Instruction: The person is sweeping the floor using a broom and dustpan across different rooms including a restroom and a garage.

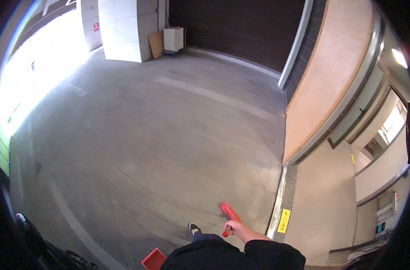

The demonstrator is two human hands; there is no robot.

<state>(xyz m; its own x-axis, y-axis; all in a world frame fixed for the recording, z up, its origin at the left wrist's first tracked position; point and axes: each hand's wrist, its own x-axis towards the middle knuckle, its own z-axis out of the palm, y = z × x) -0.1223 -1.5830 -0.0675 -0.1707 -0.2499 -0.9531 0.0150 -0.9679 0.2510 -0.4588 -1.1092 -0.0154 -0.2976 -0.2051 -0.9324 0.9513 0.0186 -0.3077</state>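
My right hand (pixel 234 227) is closed round the handle of a red hand broom (pixel 231 212). Its handle end sticks out on the near side of my fist, and the bristle end points down and away toward the grey floor. From this angle I cannot tell whether the bristles touch the floor. At the lower edge, left of my body, part of a red dustpan (pixel 153 259) shows. My left hand is out of sight, so what holds the dustpan is hidden.
My shoe (pixel 194 228) stands on the grey concrete floor (pixel 146 135). To the right, a metal door track (pixel 278 204) and a yellow label (pixel 283 221) mark a doorway. A white box (pixel 173 39) and brown board (pixel 156 44) stand by the far pillar (pixel 119 31).
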